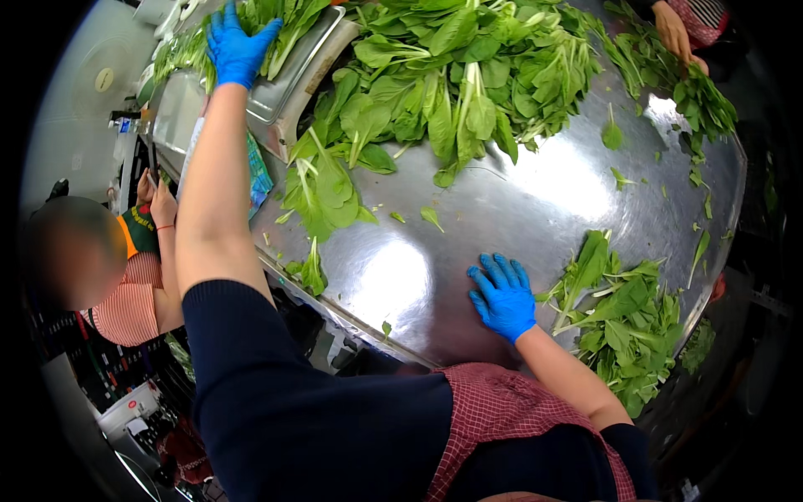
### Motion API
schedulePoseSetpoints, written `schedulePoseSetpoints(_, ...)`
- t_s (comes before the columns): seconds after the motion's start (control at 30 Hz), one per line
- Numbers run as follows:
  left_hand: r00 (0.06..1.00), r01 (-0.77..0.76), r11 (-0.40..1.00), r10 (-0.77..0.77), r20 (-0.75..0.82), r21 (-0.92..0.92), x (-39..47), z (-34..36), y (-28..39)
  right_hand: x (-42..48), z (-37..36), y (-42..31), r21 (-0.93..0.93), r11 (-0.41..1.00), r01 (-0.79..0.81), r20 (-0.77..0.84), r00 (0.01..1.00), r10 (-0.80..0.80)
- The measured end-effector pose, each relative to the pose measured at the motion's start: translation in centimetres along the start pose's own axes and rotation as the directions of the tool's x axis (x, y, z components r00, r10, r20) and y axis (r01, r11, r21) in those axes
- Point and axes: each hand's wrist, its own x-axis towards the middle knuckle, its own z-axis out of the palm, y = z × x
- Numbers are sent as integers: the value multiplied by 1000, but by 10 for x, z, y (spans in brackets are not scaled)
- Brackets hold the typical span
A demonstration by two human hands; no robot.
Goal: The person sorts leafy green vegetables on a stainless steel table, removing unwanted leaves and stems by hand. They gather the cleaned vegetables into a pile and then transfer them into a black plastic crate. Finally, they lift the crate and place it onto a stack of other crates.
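Observation:
My left hand (pixel 238 50), in a blue glove, reaches far forward with its fingers spread. It is over a bunch of leafy greens (pixel 293 36) in a metal tray (pixel 271 100); whether its fingertips press on the leaves is hard to tell. My right hand (pixel 503 300), gloved in blue too, lies palm down with fingers apart on the stainless steel table (pixel 464 245). Just right of it is a loose pile of leafy greens (pixel 627 326). A large heap of leafy greens with pale stems (pixel 464 94) covers the table's far side.
Several loose leaves (pixel 320 194) lie near the table's left edge. At the far right, another person's hand (pixel 674 31) is beside more greens (pixel 706 103). A person in a striped shirt (pixel 128 307) stands at the left, holding something thin.

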Motion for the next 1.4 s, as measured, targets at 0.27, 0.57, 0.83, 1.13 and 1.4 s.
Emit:
schedulePoseSetpoints(0.27,953,81,834,95,286,-545,-138,2,201,-3,0,2,19,1000,7,-12,1000,-7)
schedulePoseSetpoints(0.57,855,369,762,-53,516,-533,-139,25,235,-8,3,5,64,998,28,-61,998,-24)
schedulePoseSetpoints(0.83,838,428,836,-225,498,-342,-174,-9,291,-11,1,5,80,996,34,-80,996,-27)
schedulePoseSetpoints(1.13,860,466,761,-271,432,-451,-187,-7,259,-14,1,6,84,996,41,-85,996,-34)
schedulePoseSetpoints(1.4,814,576,648,-392,430,-498,-199,-4,294,-15,-1,5,101,994,40,-75,997,-32)
